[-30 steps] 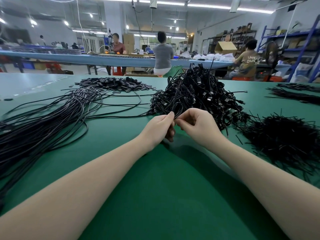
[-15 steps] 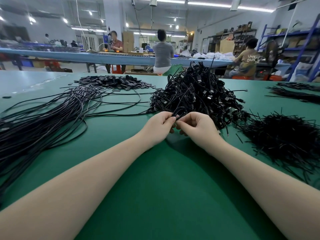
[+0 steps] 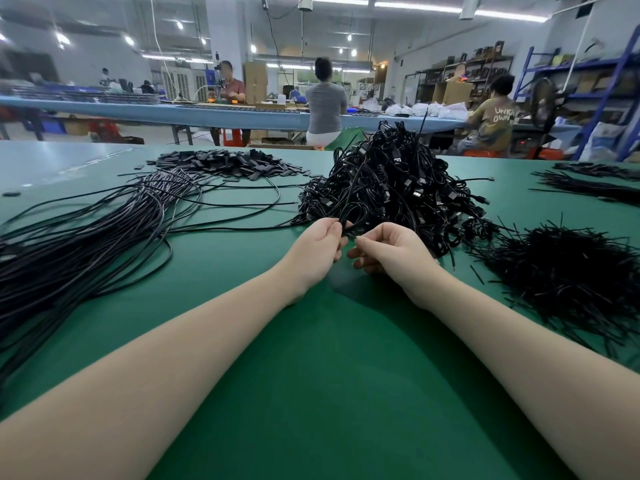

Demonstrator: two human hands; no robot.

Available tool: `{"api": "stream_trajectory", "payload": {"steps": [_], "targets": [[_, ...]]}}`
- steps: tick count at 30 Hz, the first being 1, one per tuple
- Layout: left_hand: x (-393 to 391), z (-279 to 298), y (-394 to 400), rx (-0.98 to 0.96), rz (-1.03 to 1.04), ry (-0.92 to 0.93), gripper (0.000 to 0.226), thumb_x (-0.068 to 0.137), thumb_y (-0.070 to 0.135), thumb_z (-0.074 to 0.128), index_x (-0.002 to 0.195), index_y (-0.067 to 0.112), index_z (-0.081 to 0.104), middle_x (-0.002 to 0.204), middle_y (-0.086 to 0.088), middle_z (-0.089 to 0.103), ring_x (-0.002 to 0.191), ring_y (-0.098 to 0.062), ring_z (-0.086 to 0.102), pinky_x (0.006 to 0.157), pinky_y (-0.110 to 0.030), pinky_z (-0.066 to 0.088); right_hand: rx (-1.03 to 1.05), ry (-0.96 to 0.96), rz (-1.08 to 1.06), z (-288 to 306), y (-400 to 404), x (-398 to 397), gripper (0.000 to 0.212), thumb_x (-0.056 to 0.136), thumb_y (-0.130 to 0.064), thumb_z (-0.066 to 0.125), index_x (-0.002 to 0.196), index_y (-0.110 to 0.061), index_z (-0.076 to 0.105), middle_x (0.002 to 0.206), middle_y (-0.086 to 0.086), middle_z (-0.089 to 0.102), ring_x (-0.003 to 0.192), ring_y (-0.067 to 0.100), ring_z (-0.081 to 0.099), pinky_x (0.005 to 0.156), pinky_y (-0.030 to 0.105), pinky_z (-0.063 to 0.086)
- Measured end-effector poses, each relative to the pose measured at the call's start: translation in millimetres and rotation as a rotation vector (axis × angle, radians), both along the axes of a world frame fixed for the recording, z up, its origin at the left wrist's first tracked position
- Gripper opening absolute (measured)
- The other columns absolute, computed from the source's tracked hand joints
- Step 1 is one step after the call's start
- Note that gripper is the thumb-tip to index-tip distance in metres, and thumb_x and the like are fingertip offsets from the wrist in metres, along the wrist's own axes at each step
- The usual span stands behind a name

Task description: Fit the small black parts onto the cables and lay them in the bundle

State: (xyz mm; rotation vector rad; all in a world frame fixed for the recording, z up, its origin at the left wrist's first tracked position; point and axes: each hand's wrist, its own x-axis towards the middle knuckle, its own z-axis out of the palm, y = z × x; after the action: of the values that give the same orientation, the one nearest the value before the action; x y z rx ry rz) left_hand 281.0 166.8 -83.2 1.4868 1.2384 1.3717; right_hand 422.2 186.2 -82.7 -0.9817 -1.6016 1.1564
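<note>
My left hand (image 3: 317, 249) pinches a looped black cable (image 3: 349, 220) between thumb and fingers, just in front of the tall heap of finished cables (image 3: 391, 188). Close beside it, my right hand (image 3: 391, 252) has its fingers curled and pinches the same cable's end; any small part there is too small to make out. A flat pile of small black parts (image 3: 228, 164) lies at the far middle of the green table (image 3: 329, 393). Long loose cables (image 3: 79, 233) fan out on the left.
A bristly heap of short black pieces (image 3: 568, 275) lies to the right, with more thin black strands (image 3: 595, 185) at the far right. Beyond the table's far edge, people sit at a long blue bench (image 3: 194, 116) with shelving behind.
Both hands have lowered slightly and parted a little. The loop of cable between them now stands above the left thumb.
</note>
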Motion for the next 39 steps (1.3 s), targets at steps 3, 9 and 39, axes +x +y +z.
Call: {"api": "stream_trajectory", "payload": {"steps": [3,9,39], "targets": [[0.0,0.0,-0.6,0.007,0.008,-0.005,0.024,0.105,0.018,0.033,0.093,0.024,0.053,0.079,0.004,0.05,0.062,-0.005,0.042,0.048,-0.005,0.035,-0.006,0.0,0.003,-0.1,0.0,-0.2,0.014,0.092,-0.012,0.059,0.079,-0.012,0.055,0.07,0.0,0.072,0.059,0.01,0.064,0.059,0.023,0.049],[-3.9,0.0,-0.3,0.029,0.012,0.049,0.022,0.104,0.016,0.033,0.096,0.022,0.053,0.078,0.005,0.05,0.06,-0.005,0.043,0.05,-0.008,0.036,-0.069,-0.012,0.06,4.3,-0.7,1.1,0.022,0.09,-0.037,0.062,0.088,-0.016,0.067,0.079,0.004,0.074,0.058,0.01,0.063,0.055,0.018,0.048],[-6.9,-7.6,-1.5,0.091,0.14,0.061,0.013,0.091,0.023,0.055,0.089,0.028,0.044,0.065,-0.004,0.07,0.055,-0.021,0.07,0.047,-0.026,0.049,0.501,-0.484,-0.351,5.2,-18.6,-13.4,0.012,0.086,-0.021,0.065,0.074,-0.018,0.067,0.069,-0.009,0.063,0.064,0.008,0.057,0.065,0.026,0.047]]}}
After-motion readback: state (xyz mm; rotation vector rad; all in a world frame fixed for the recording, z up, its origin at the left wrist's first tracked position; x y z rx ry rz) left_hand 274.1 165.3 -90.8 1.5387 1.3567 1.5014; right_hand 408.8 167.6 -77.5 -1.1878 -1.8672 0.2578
